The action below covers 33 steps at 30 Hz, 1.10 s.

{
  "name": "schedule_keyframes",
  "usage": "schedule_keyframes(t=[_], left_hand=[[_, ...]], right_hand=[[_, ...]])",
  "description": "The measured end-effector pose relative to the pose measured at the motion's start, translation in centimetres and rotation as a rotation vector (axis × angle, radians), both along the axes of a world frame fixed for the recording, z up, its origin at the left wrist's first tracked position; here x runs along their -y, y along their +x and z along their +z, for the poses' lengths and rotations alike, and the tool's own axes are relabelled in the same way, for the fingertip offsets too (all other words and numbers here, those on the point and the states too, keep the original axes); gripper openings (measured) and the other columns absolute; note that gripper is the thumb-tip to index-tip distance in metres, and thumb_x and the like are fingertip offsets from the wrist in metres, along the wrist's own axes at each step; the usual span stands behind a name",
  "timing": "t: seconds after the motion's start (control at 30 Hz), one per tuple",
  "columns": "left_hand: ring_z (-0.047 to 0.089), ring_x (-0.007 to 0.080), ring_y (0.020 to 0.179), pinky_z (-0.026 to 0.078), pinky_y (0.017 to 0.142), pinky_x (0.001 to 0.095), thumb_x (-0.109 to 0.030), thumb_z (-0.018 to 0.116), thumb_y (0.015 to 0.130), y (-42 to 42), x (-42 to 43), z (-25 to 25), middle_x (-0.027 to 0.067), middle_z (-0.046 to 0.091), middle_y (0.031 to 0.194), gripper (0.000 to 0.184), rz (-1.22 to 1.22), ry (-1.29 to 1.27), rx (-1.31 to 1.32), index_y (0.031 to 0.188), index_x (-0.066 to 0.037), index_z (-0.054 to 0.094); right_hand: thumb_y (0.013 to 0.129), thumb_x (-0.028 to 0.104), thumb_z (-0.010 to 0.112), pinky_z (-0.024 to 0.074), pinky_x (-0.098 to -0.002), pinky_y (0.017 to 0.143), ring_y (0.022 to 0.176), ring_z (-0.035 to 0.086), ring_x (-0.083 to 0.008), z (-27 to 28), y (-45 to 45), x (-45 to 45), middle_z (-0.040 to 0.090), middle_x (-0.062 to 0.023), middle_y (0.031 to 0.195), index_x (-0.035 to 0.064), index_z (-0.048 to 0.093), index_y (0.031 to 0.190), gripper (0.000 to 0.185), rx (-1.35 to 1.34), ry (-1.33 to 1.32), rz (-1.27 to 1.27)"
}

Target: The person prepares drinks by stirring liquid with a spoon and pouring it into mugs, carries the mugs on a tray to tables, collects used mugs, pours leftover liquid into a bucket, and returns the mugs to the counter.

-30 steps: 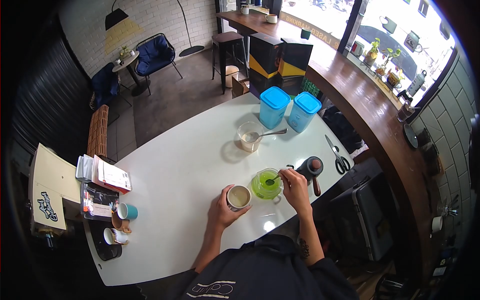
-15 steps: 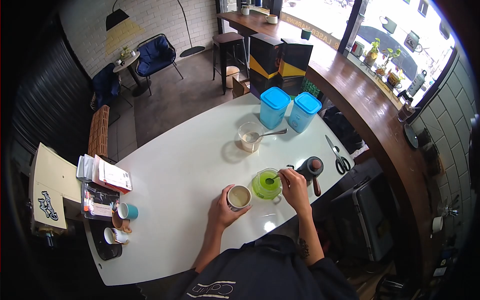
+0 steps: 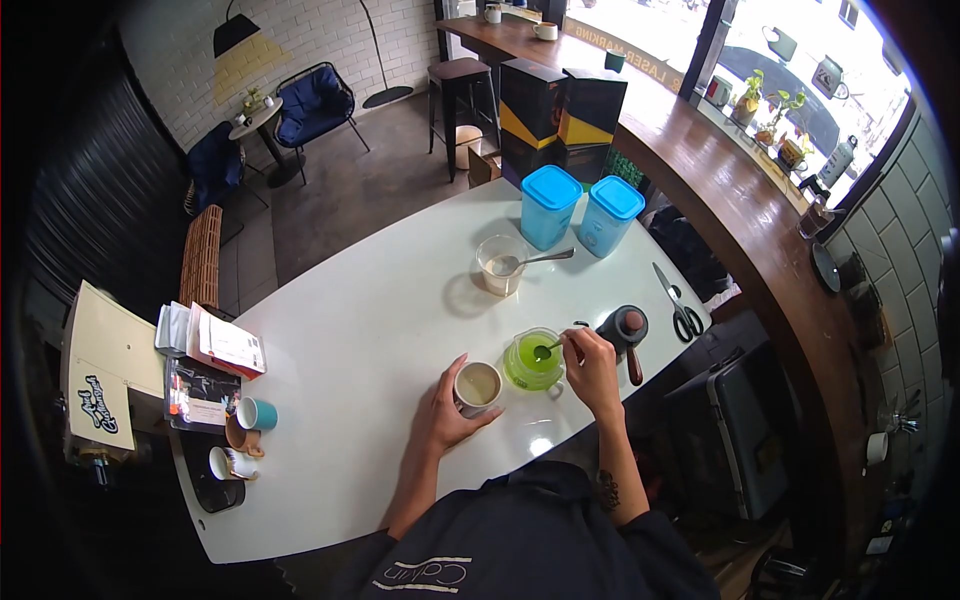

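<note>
My left hand [image 3: 450,412] is wrapped round a small cup [image 3: 478,386] that holds a pale liquid. In my right hand [image 3: 592,368] is the handle of a spoon [image 3: 546,352], pinched between the fingers, with its bowl end in a clear glass jug [image 3: 532,371] of bright green liquid. The jug stands on the white table just right of the cup. Behind both, a clear cup [image 3: 500,277] with whitish residue has another spoon [image 3: 548,256] resting in it. A dark device [image 3: 627,326] with a brown-topped knob and brown handle is right of my right hand.
Two blue-lidded containers [image 3: 549,215] stand at the table's back. Scissors [image 3: 680,304] lie near the right edge. Several mugs [image 3: 257,413], a tray and papers [image 3: 230,341] are at the left edge. A wooden counter [image 3: 700,170] curves along the right.
The camera view has shifted slightly. Both hands keep their holds, and the spoon in my right hand remains in the jug with a small change of angle.
</note>
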<state>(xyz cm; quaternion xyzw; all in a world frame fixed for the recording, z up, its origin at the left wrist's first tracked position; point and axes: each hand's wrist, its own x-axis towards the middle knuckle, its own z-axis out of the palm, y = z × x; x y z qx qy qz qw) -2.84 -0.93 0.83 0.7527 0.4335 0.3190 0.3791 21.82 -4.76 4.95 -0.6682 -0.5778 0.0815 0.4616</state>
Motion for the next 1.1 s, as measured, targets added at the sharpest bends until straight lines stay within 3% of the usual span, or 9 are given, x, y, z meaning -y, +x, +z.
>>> schedule_keyframes(t=[0.1,0.17,0.4,0.5,0.57,0.63,0.8,0.87,1.1], left_hand=[[0.06,0.0294,0.109,0.05,0.092,0.0394,-0.028,0.088,0.065,0.2,0.2,1.0,0.0158,0.059,0.117,0.086,0.018,0.177,0.002,0.136,-0.006,0.044],[0.06,0.0307,0.107,0.049,0.093,0.0395,-0.027,0.086,0.067,0.3,0.2,1.9,0.0157,0.059,0.116,0.081,0.053,0.304,0.013,0.133,-0.006,0.046],[0.065,0.0139,0.087,0.051,0.082,0.0281,-0.007,0.074,0.082,1.7,1.3,3.3,0.0087,0.066,0.1,0.033,-0.184,-0.086,0.318,0.112,-0.002,0.062],[0.064,0.0155,0.092,0.051,0.087,0.0302,-0.017,0.071,0.087,3.8,1.9,3.1,0.0099,0.063,0.106,0.05,-0.557,-0.342,0.2,0.131,-0.004,0.053],[0.064,0.0166,0.094,0.051,0.088,0.0314,-0.019,0.07,0.087,5.5,2.5,1.4,0.0113,0.061,0.111,0.058,-0.616,-0.427,0.198,0.138,-0.005,0.045],[0.063,0.0199,0.098,0.051,0.091,0.0344,-0.022,0.069,0.089,7.2,2.7,-1.3,0.016,0.052,0.122,0.083,-0.734,-0.556,0.161,0.152,-0.01,0.016],[0.063,0.0213,0.1,0.052,0.09,0.0349,-0.024,0.069,0.089,10.9,2.9,-4.9,0.0204,0.05,0.125,0.095,-0.71,-0.556,0.186,0.152,-0.008,-0.001],[0.064,0.0223,0.098,0.052,0.089,0.0347,-0.022,0.069,0.089,12.0,2.9,-5.1,0.0212,0.049,0.126,0.089,-0.666,-0.518,0.209,0.149,-0.002,0.007],[0.065,0.018,0.091,0.051,0.077,0.0298,-0.013,0.067,0.088,13.2,1.6,-3.6,0.0125,0.064,0.098,0.041,-0.609,-0.529,0.034,0.12,0.003,0.047]], right_hand=[[0.087,0.001,0.062,0.0442,-0.0302,0.055,0.056,0.057,-0.0207,0.2,0.0,0.2,0.061,-0.0136,0.073,-0.006,0.064,0.09,0.008,-0.048,-0.006,0.0],[0.086,0.004,0.061,0.0482,-0.0387,0.062,0.066,0.062,-0.034,0.1,0.2,0.3,0.064,-0.0174,0.08,-0.0038,0.064,0.09,0.009,-0.094,-0.033,-0.03],[0.086,0.004,0.061,0.0484,-0.0382,0.061,0.067,0.063,-0.0332,0.0,0.1,0.4,0.065,-0.0177,0.081,-0.0042,0.065,0.09,0.01,-0.036,-0.014,-0.028],[0.086,0.004,0.061,0.0485,-0.0377,0.061,0.067,0.064,-0.0324,-0.1,0.0,0.5,0.065,-0.0176,0.08,-0.004,0.065,0.09,0.01,-0.061,-0.061,-0.069],[0.087,0.003,0.063,0.0426,-0.0293,0.051,0.051,0.055,-0.017,-1.0,0.1,0.3,0.06,-0.0137,0.065,-0.0068,0.065,0.085,0.01,-0.041,0.066,-0.038],[0.086,0.004,0.063,0.0455,-0.0322,0.055,0.057,0.06,-0.0229,-0.7,0.0,0.6,0.063,-0.0156,0.071,-0.0055,0.065,0.087,0.01,-0.067,0.014,-0.045],[0.085,0.004,0.063,0.0483,-0.034,0.058,0.061,0.064,-0.0258,-0.5,0.3,1.0,0.066,-0.0175,0.078,-0.0039,0.067,0.091,0.011,-0.146,-0.006,-0.081],[0.086,0.002,0.062,0.0503,-0.0264,0.058,0.06,0.066,-0.0158,-0.7,0.2,1.1,0.066,-0.0134,0.07,-0.0068,0.066,0.092,0.011,-0.126,0.062,-0.094],[0.085,-0.001,0.061,0.0497,-0.0265,0.058,0.059,0.065,-0.0149,-1.2,-0.3,1.2,0.065,-0.0117,0.068,-0.0046,0.065,0.096,0.013,-0.12,0.017,-0.026]])
